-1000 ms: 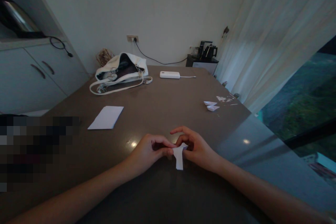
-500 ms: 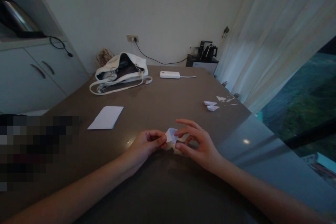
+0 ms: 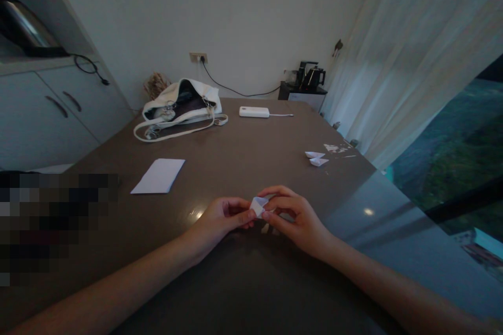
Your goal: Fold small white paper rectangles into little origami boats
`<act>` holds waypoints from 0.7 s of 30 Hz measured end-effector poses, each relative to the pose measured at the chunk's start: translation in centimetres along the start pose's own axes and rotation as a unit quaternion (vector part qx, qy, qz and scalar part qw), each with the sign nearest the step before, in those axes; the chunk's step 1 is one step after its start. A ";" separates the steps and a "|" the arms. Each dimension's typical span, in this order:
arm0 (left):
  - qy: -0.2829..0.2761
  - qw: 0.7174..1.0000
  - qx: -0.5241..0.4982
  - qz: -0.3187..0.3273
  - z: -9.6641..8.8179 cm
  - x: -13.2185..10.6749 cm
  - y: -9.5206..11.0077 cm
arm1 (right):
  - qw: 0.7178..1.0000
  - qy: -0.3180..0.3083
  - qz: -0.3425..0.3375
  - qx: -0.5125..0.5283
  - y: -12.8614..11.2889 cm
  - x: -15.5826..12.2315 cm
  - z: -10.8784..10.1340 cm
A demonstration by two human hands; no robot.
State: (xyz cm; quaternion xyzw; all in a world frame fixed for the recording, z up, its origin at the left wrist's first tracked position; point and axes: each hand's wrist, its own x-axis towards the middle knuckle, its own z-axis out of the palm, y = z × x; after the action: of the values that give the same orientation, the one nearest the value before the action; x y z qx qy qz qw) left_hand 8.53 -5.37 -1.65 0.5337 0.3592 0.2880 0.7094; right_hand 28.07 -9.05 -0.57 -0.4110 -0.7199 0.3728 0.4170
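Note:
A small folded piece of white paper (image 3: 258,206) is held between my two hands, just above the table. On its left side, my left hand (image 3: 226,215) pinches it between thumb and fingers. My right hand (image 3: 294,214) grips the right edge, thumb below and fingertips on top. An opening between the paper's folds faces upward. Two small folded paper boats (image 3: 317,161) lie side by side farther back on the right. To the left rests a stack of white paper sheets (image 3: 159,176).
The brown table (image 3: 251,152) carries a white handbag (image 3: 183,107) at the back left and a white power bank (image 3: 254,112) with a short cable. Paper scraps (image 3: 337,148) lie near the right edge. A curtain (image 3: 369,63) hangs beside the window.
The fingers of my right hand have come down and closed on the folded paper, which has tilted slightly and moved a little to the right. My left hand keeps its pinch.

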 end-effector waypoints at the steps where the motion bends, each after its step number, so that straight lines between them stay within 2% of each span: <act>1: 0.005 1.000 0.000 0.001 0.0 0.0 0.0 | 1.000 -0.003 -0.001 -0.002 -0.1 0.0 0.0; 5: 0.029 0.999 0.014 0.012 0.1 0.1 0.1 | 1.000 0.007 -0.009 -0.028 -0.2 -0.1 0.1; 9: 0.015 0.998 0.065 0.018 0.5 0.2 0.0 | 0.998 0.045 0.004 -0.037 0.0 0.0 0.1; 11: 0.023 0.994 0.103 0.038 0.6 0.1 0.0 | 0.998 0.043 0.013 -0.035 0.1 0.0 0.0; 14: 0.052 0.981 0.163 0.094 0.7 -0.3 0.4 | 0.999 0.019 0.020 -0.024 0.0 0.1 0.0; 18: 0.021 0.954 0.261 0.149 0.7 -0.7 1.1 | 1.000 0.006 0.026 0.000 -0.1 0.2 0.1; 21: 0.026 0.940 0.297 0.167 0.7 -1.0 1.5 | 1.000 0.002 0.028 0.013 -0.1 0.3 0.2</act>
State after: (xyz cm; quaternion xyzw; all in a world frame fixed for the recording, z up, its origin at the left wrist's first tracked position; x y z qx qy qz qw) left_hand 8.50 -6.13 0.10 0.7649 0.3520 0.2965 0.4506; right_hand 27.79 -8.85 -0.40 -0.4261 -0.7025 0.3927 0.4133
